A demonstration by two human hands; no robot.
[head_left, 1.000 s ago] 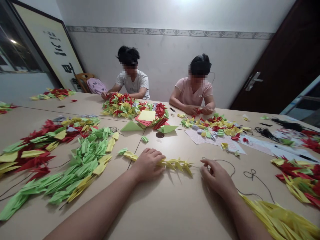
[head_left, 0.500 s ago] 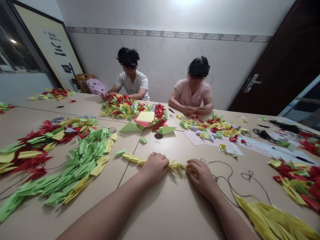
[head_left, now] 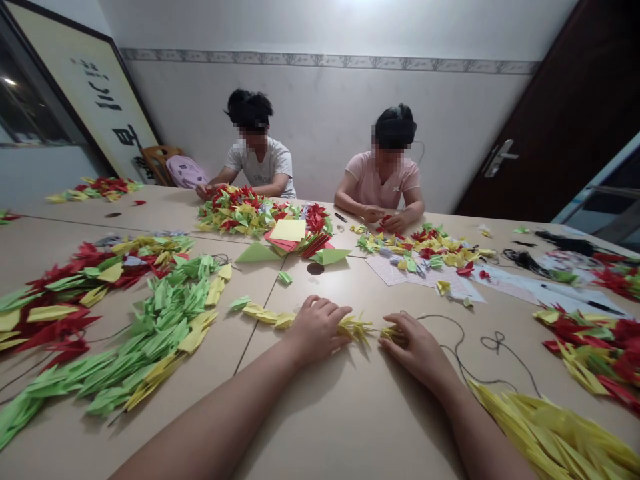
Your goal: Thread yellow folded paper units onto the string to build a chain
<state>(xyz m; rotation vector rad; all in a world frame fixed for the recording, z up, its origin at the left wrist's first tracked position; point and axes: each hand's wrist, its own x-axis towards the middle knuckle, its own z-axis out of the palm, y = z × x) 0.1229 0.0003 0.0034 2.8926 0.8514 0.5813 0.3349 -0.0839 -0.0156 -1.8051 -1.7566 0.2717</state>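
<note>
A string of yellow folded paper pieces (head_left: 265, 316), with a green folded piece (head_left: 241, 303) at its left end, lies across the table before me. My left hand (head_left: 320, 328) closes over the middle of this string, its fingers curved down around it. To the right, my right hand (head_left: 413, 347) pinches a yellow folded paper piece (head_left: 391, 333) between thumb and fingers. A short stretch of thread shows between the two hands. Dark cord (head_left: 457, 347) trails in loops from beside my right hand. My fingers partly hide the pieces they hold.
Green and yellow paper strands (head_left: 170, 320) lie at left, and a yellow bundle (head_left: 550, 420) at near right. Paper squares (head_left: 287, 230) are stacked mid-table. Across the table, one person (head_left: 260, 163) and another person (head_left: 383, 177) handle folded paper. A pen (head_left: 603, 307) lies at right.
My right hand has moved a little to the right with the yellow piece, widening the gap between my hands. My left fingers have spread slightly. The view has shifted a little.
</note>
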